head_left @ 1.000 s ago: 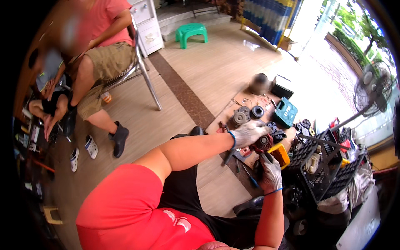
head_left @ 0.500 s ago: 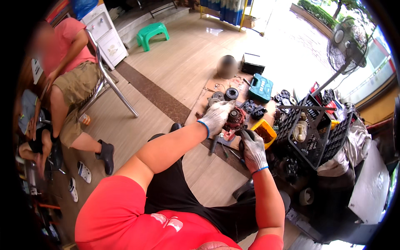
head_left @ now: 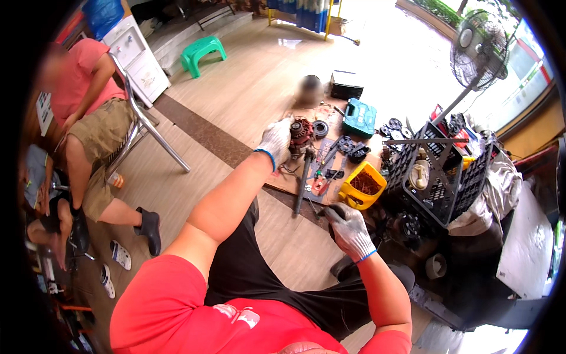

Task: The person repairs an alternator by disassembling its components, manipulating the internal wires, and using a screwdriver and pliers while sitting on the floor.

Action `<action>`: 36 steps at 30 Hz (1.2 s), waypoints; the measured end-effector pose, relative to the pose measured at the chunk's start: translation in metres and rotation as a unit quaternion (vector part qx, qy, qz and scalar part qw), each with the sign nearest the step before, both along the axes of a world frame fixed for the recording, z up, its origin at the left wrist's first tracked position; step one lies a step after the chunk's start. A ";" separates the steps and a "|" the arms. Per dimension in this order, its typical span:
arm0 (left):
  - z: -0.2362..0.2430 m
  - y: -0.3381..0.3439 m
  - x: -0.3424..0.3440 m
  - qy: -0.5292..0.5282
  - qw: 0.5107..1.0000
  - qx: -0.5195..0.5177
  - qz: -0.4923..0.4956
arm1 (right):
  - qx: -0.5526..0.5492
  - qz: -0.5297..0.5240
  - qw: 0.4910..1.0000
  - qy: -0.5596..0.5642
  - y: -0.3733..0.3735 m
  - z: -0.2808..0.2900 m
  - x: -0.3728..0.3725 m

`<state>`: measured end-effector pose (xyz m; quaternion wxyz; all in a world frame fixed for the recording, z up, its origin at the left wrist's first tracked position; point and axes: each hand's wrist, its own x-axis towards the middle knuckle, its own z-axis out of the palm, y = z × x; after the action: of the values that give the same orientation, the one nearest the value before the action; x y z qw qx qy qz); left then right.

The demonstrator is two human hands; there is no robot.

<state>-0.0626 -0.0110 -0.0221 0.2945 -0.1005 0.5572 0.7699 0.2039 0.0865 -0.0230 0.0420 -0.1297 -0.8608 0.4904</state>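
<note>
My left hand point(head_left: 276, 140), in a white knit glove with a blue cuff, grips the side of a round reddish-brown motor part point(head_left: 301, 131) on the cardboard work area. A black ring-shaped part point(head_left: 320, 129) lies just right of it. Below the motor part, a long dark-handled tool point(head_left: 303, 180) lies lengthwise. My right hand point(head_left: 352, 229), gloved likewise, is closed near the front edge of the work area. Its fingertips look dark, and what they hold cannot be made out. Just beyond it stands a yellow container point(head_left: 349, 199) of small rust-coloured pieces.
A teal tool case point(head_left: 359, 118), a black box point(head_left: 346, 85) and dark motor parts point(head_left: 354, 150) lie farther back. A black crate point(head_left: 433, 194) and a standing fan point(head_left: 480, 50) are at right. A seated person point(head_left: 88, 100), a metal chair point(head_left: 141, 121) and a green stool point(head_left: 202, 54) are at left.
My left hand and the motor part have moved left and away from me. My right hand has drawn back toward me, away from the motor part, uncovering the dark-handled tool and yellow container.
</note>
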 end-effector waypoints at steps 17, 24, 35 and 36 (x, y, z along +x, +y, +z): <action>-0.046 0.032 0.023 0.061 0.974 0.075 -0.206 | 0.178 -0.190 0.903 -0.341 -0.050 0.042 0.396; -0.052 0.032 0.018 0.031 0.966 0.089 -0.239 | 0.034 -0.234 0.743 -0.627 -0.175 -0.011 0.611; -0.048 0.024 0.032 -0.035 0.938 0.117 -0.323 | 0.261 -0.422 0.800 -0.337 -0.018 0.027 0.428; -0.039 0.026 0.042 -0.049 0.932 0.118 -0.339 | 0.256 -0.415 0.842 -0.229 0.000 0.025 0.380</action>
<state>-0.0209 0.0149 -0.0607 0.5749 0.0921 0.4480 0.6785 0.5837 0.0863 0.0021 0.0748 -0.5682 -0.8065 0.1457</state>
